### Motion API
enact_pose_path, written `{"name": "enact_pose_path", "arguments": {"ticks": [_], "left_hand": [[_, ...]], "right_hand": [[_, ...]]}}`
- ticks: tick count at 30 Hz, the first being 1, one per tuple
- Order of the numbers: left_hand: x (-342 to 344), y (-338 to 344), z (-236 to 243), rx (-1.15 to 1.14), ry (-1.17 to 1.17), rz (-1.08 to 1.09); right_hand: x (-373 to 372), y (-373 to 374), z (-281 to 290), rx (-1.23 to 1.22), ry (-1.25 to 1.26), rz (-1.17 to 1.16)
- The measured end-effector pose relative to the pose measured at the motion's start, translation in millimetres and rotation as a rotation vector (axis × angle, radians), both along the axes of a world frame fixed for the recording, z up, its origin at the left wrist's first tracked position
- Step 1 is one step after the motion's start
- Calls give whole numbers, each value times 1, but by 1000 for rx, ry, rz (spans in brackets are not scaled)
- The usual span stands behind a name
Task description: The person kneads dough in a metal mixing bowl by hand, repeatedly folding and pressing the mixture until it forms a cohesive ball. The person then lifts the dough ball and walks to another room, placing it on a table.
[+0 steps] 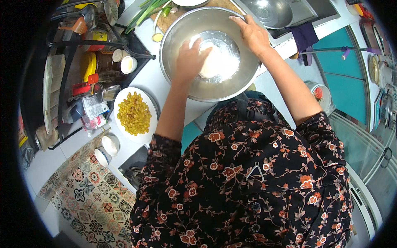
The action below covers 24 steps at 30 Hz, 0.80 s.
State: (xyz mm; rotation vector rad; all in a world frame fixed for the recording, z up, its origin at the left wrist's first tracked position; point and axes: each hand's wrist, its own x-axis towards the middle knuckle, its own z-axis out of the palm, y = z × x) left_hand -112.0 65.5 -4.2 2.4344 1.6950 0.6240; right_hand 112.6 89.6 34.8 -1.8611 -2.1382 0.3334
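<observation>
One steel bowl on white counter; left hand, loosely curled, at pale lump inside, hold unclear; right hand clasps bowl. Plate left; sink, teal cabinets right.

Bright light glares in the steel bowl; outer edges bend.

A pale dough lump lies in the round metal bowl, right of and beyond the rounded white plate.
</observation>
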Motion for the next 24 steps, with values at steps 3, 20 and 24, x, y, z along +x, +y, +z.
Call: {"name": "enact_pose_path", "arguments": {"ticks": [3,20,24], "left_hand": [[32,-6,-7,-206,139,-80],[119,34,-39,-116,66,89],[125,38,-28,-94,38,102]], "right_hand": [[-1,1,-6,26,-33,-33],[10,8,3,-71,124,-26],[6,7,-1,-124,192,-131]]}}
